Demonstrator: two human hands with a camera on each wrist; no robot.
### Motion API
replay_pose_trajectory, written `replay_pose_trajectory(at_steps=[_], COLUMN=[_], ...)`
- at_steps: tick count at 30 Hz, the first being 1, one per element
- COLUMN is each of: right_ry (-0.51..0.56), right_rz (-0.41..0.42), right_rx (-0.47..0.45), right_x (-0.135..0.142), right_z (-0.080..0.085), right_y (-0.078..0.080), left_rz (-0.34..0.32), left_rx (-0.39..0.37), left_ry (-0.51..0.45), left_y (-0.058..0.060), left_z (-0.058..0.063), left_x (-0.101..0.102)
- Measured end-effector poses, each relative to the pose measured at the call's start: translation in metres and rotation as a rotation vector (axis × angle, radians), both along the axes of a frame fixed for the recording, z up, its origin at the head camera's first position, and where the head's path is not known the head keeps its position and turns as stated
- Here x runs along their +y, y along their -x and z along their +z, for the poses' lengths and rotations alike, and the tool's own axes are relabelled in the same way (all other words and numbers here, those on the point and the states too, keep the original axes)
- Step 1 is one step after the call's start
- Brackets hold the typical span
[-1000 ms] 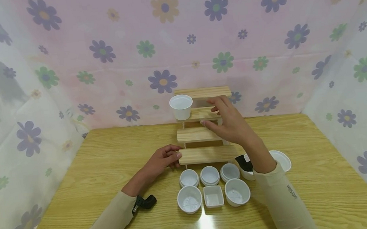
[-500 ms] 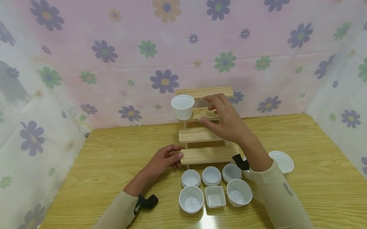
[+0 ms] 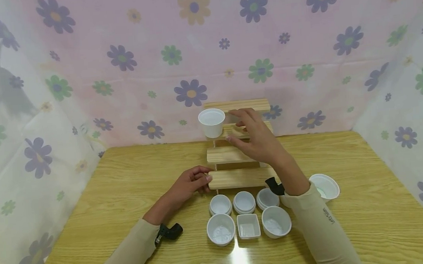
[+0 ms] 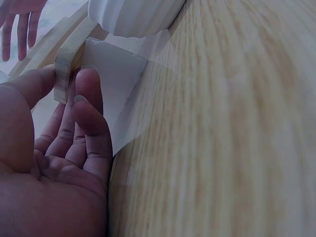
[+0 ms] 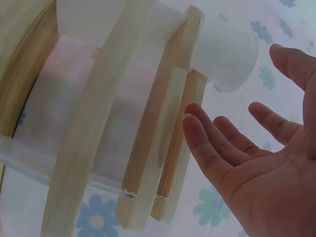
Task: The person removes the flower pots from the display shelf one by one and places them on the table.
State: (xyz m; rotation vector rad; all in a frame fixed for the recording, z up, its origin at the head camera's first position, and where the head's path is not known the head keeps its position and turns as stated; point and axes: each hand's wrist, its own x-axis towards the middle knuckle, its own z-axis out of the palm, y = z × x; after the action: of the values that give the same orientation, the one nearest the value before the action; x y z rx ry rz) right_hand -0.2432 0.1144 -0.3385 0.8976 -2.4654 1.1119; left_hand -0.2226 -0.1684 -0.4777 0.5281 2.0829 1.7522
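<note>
A tiered wooden shelf stand (image 3: 243, 178) has several pale slats on white side supports. A white plastic cup (image 3: 212, 125) stands upright at the left end of the second slat from the top. My left hand (image 3: 186, 185) pinches the left end of the lowest slat (image 4: 69, 64), thumb on one face and fingers behind. Beside the cup, my right hand (image 3: 258, 138) hovers over the upper slats, its fingers loosely spread and holding nothing. In the right wrist view, the fingertips (image 5: 195, 128) are near the slats, with the cup (image 5: 224, 52) beyond.
In front of the stand sit several white bowls and cups, among them a square dish (image 3: 248, 226), a round cup (image 3: 221, 230) and another cup (image 3: 276, 222). A white container (image 3: 325, 186) lies beyond my right forearm. A flowered cloth (image 3: 145, 50) hangs behind the wooden table (image 3: 135, 165).
My right hand has moved slightly left, closer to the cup. The left hand keeps its grip on the lowest slat. The head view has shifted a little.
</note>
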Motion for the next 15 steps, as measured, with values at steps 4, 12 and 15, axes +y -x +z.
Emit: replay_pose_trajectory(at_steps=[4, 12, 15], right_ry=[0.004, 0.028, 0.037], right_rz=[0.008, 0.021, 0.026], right_rx=[0.003, -0.011, -0.029], right_x=[-0.0021, -0.0058, -0.0074], right_z=[-0.0003, -0.0015, -0.002], right_y=[0.0008, 0.0049, 0.0063], left_rz=[-0.001, -0.001, 0.0], left_rx=[-0.003, 0.009, 0.004], left_ry=[-0.004, 0.006, 0.004], left_y=[0.0004, -0.0009, -0.0009], left_z=[-0.0014, 0.0018, 0.0022], left_x=[0.0007, 0.0006, -0.0005])
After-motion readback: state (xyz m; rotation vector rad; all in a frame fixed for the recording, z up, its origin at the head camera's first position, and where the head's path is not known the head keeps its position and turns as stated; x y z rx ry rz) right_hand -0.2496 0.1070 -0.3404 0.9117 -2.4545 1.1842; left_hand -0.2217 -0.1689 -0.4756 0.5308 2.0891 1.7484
